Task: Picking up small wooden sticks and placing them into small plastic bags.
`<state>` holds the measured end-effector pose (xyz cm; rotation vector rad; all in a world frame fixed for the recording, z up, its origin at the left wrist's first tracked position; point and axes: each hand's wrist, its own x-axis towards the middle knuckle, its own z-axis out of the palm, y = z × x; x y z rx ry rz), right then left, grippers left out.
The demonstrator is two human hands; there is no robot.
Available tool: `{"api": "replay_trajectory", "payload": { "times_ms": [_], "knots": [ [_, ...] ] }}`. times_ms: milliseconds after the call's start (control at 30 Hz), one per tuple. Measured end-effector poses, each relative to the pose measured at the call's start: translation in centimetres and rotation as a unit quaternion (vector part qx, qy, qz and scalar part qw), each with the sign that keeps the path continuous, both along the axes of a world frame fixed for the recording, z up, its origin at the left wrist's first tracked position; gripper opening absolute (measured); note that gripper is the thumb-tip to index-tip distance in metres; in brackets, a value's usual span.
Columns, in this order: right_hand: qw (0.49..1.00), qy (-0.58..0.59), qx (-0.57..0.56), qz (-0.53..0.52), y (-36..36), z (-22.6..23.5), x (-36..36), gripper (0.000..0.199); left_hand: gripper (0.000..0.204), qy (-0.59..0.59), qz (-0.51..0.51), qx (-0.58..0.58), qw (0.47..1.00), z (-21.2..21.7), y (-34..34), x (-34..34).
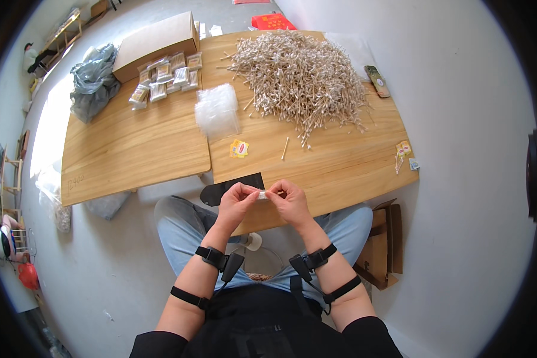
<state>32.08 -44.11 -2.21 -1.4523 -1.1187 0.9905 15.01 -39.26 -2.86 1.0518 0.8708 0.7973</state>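
Close to the table's near edge, my left hand (238, 200) and my right hand (289, 200) meet, fingers pinched on a small bundle of cotton swabs (262, 195) held level between them. Fingers cover most of the bundle, so whether it is wrapped cannot be told. Under and beside my left hand lies a flat black piece (221, 190) with a rounded end. Beyond my hands are a single cotton swab (285, 148) and a few yellow printed cards (239, 148). A stack of clear plastic bags (216, 110) lies farther off.
A large heap of loose cotton swabs (298, 77) covers the far right of the table. Filled swab packs (167, 74) lie before a cardboard box (156, 45), beside a grey plastic bag (94, 83). A phone (376, 81) sits at the right edge; an open carton (380, 247) stands below.
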Motion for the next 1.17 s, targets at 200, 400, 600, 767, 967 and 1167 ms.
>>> {"api": "replay_trajectory", "payload": {
  "times_ms": [200, 400, 600, 767, 967, 1167],
  "knots": [
    [1.0, -0.015, -0.025, 0.002, 0.1, 0.8, -0.3, 0.011, 0.013, 0.019, 0.004, -0.007, 1.0, -0.3, -0.3, -0.1],
    [0.999, -0.046, 0.013, 0.015, 0.0, -0.1, -0.9, 0.012, 0.016, 0.004, 0.01, 0.02, 1.0, -0.8, -1.2, 0.5],
    [1.0, -0.026, -0.013, 0.0, -0.2, 0.4, -0.9, 0.011, 0.015, -0.018, 0.039, -0.025, 0.999, 0.0, -1.0, -0.6],
    [0.995, 0.084, -0.048, 0.011, -0.7, 0.8, -0.5, 0.01, 0.015, 0.026, 0.018, 0.038, 0.999, 0.7, -1.2, -1.6],
    [0.982, 0.173, -0.07, 0.019, -1.4, 2.4, -0.1, 0.011, 0.017, 0.07, 0.026, 0.118, 0.99, 1.3, -1.5, -1.5],
    [0.978, 0.196, -0.069, 0.021, -2.1, 2.3, 0.4, 0.011, 0.016, -0.008, 0.033, -0.004, 0.999, 1.0, -2.2, -0.7]
  ]
}}
